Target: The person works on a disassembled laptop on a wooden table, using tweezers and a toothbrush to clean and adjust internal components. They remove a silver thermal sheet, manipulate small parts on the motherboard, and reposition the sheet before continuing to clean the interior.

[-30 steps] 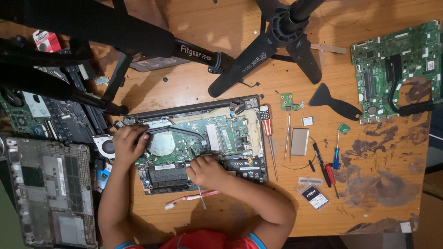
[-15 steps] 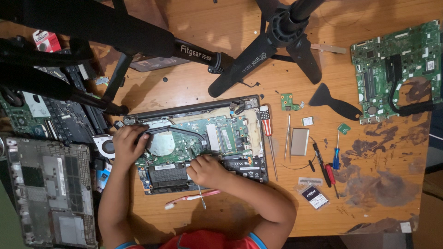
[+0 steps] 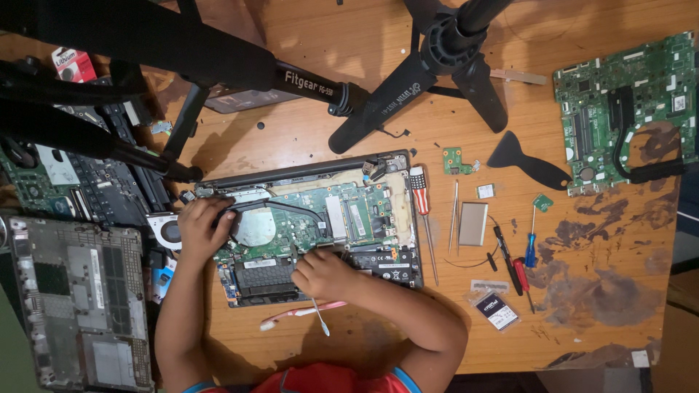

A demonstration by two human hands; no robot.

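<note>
An opened laptop [image 3: 378, 211] lies on the wooden table [image 3: 597, 306] with its green board, heat pipe and dark battery exposed. My left hand [image 3: 202, 229] rests on the laptop's left end, fingers curled over the fan and heat pipe area. At the lower middle of the laptop my right hand [image 3: 320, 275] is closed on a thin tool [image 3: 320, 319] whose handle sticks out toward me; its tip is hidden under the fingers. A pink and white toothbrush [image 3: 298, 314] lies just below the laptop.
Black tripod legs [image 3: 408, 94] cross the top. A grey laptop bottom cover [image 3: 73, 306] and another stripped laptop [image 3: 80, 182] sit left. Right of the laptop lie a red screwdriver [image 3: 421, 211], tweezers [image 3: 453, 218], a small metal plate [image 3: 473, 223], a black pry tool [image 3: 528, 164] and a green motherboard [image 3: 626, 109].
</note>
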